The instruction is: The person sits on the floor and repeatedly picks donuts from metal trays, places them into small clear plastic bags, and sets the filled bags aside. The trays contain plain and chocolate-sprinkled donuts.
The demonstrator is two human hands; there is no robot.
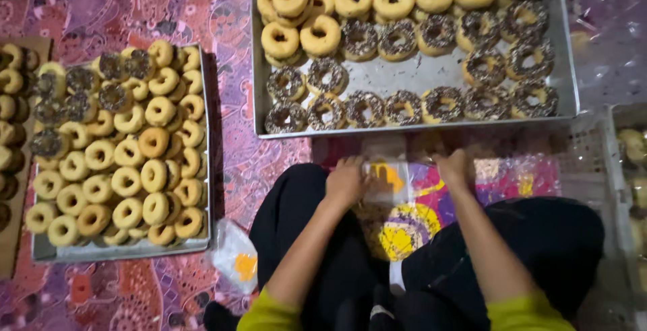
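At the far left edge a brown board carries more doughnuts, partly cut off by the frame. Just right of it, a metal tray lies on the patterned purple cloth, heaped with plain doughnuts; a few chocolate-sprinkled ones sit at its far left corner. Near this tray's near right corner lies a crumpled clear plastic bag.

The person sits with dark-trousered knees apart. The left hand rests with its fingers curled on the left edge of a clear plastic sheet lying between the knees; the right hand presses down on its right side, fingers bent. Whether either hand actually pinches the sheet is unclear through the blur.

Beyond the hands a second metal tray holds plain doughnuts along its far side and sprinkled doughnuts in rows along the near side. At the far right stands a white plastic crate.
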